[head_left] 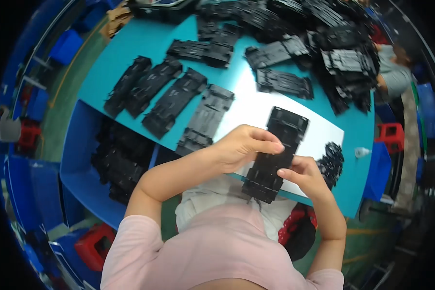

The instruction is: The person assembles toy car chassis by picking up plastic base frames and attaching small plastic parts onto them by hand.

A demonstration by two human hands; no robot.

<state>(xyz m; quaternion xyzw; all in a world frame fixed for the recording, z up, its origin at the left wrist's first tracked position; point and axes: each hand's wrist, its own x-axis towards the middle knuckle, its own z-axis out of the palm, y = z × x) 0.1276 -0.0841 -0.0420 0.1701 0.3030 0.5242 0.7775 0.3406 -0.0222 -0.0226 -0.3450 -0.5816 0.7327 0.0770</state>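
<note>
A long black plastic toy-car chassis (pixel 281 126) is held up in front of me, over the near edge of the white board (pixel 324 126). My left hand (pixel 249 146) pinches its left side, thumb and fingers closed near the middle. Lower on the opposite side, my right hand (pixel 305 175) grips the edge with the thumb on top. To the right of my right hand lies a heap of small black parts (pixel 330 164). Left of the board, a row of similar chassis (pixel 175 103) rests on the turquoise table (pixel 166 30).
A large pile of black chassis (pixel 345 63) covers the far right of the table. Below the left edge stands a blue bin (pixel 77 169) filled with black parts. A small white bottle (pixel 362 152) is at the right edge. Another person (pixel 394 72) is beyond the pile.
</note>
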